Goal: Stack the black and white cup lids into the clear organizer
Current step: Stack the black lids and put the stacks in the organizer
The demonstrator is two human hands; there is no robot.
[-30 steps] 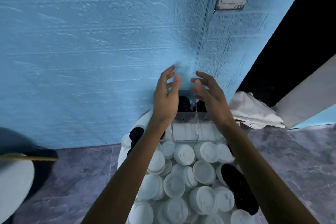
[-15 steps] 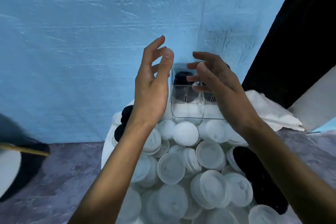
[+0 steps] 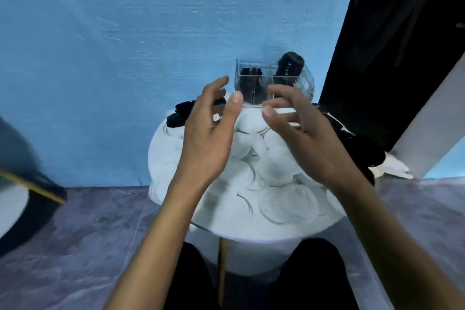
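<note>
**Lids heaped on round counter as two empty hands hover before clear organizer**

Lids, most of them white, lie in a loose, overlapping heap that covers the top of a small round white counter set against a blue textured wall. A few black lids lie at the far left rim of the counter, and more black ones spread along its right side. The clear organizer stands upright at the back of the counter, against the wall. A stack of black lids sits inside its left compartment, and a taller black stack rises above the rim of its right compartment, leaning slightly.

The person's left hand is raised above the heap in front of the organizer, its fingers spread and loosely bent, holding nothing. The right hand is beside it at about the same height, its fingers also relaxed and apart, and it too grips nothing. The two hands face each other with a gap between them, and neither touches the organizer or the lids below. Motion blur softens the heap, so single lids are hard to tell apart near the front.

White cloth lies at the right, beyond the black lids. A second round white top with a dark rim shows at the left edge, above a grey marbled floor.
</note>
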